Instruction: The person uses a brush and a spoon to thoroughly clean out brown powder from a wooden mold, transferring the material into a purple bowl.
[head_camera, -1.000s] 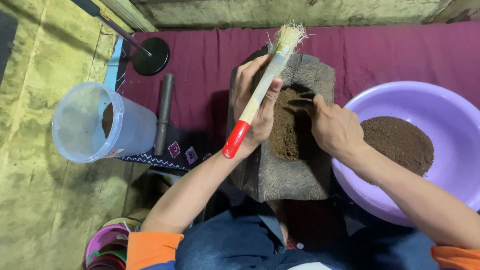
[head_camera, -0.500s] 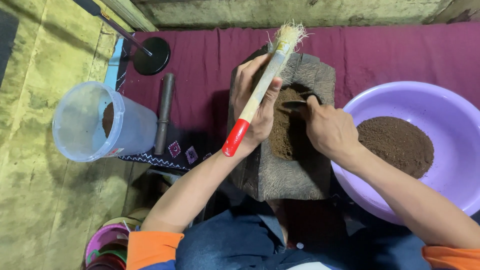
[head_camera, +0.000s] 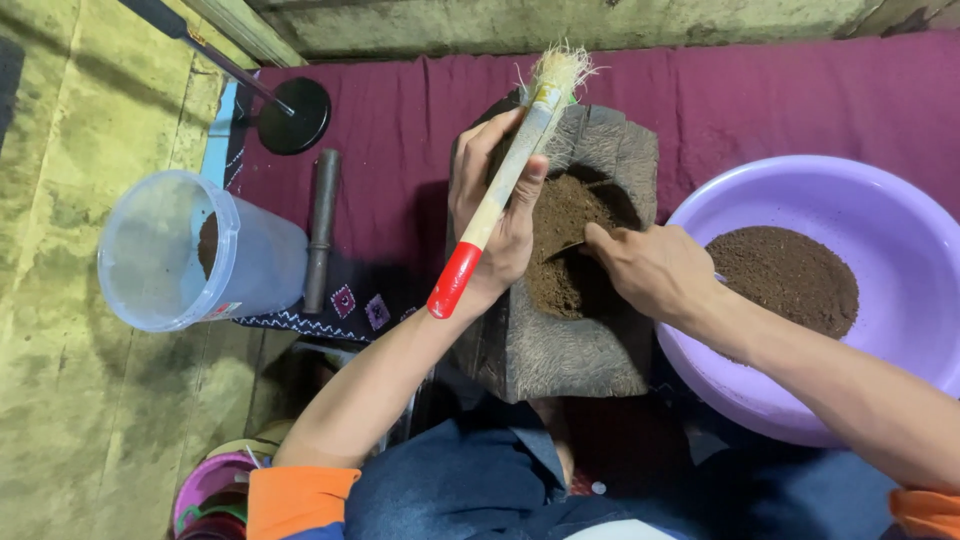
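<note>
A grey stone mortar (head_camera: 580, 350) stands on the maroon cloth in front of me, its hollow filled with brown powder (head_camera: 560, 215). My left hand (head_camera: 495, 215) rests on the mortar's left rim and grips a brush (head_camera: 500, 195) with a pale wooden handle, a red end and frayed bristles pointing away. My right hand (head_camera: 650, 270) reaches in from the right and holds a small dark scoop (head_camera: 565, 250) whose tip is pressed into the powder; most of the scoop is hidden by the fingers.
A purple basin (head_camera: 900, 210) with a heap of brown powder sits at the right, touching the mortar. A clear plastic jar (head_camera: 190, 255) lies at the left, a metal rod (head_camera: 322, 225) beside it. A black disc on a stick (head_camera: 295, 115) is behind.
My right hand has slid a little to the left and toward me inside the mortar with the scoop. The left hand and brush have stayed put.
</note>
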